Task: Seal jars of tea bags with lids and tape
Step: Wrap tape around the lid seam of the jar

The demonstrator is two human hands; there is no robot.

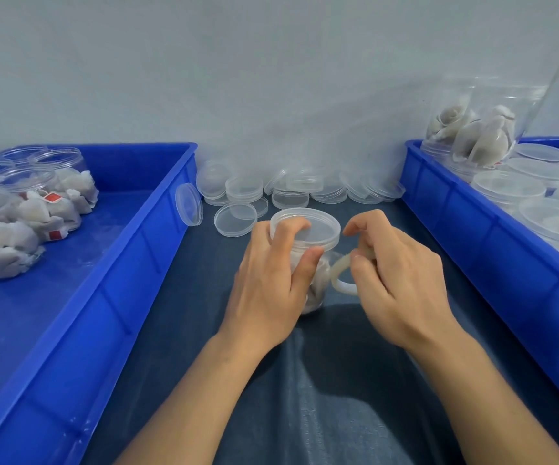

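At centre frame our left hand (268, 280) grips the lidded jar (305, 239); just right, our right hand (395, 280) pinches the tape roll (340, 273) beside it. We judge taping underway; next, wrap tape round the lid seam.

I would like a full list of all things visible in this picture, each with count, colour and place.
Jar: one, clear, lid on, centre, held.
Tape roll: one, whitish, beside the jar.
Loose lids: many, clear, piled at the back wall.
Left tray: one, blue, holds open jars of tea bags.
Right tray: one, blue, holds lidded jars.
Table cover: one, dark blue, under everything.
Left hand: grips the jar.
Right hand: holds the tape roll.
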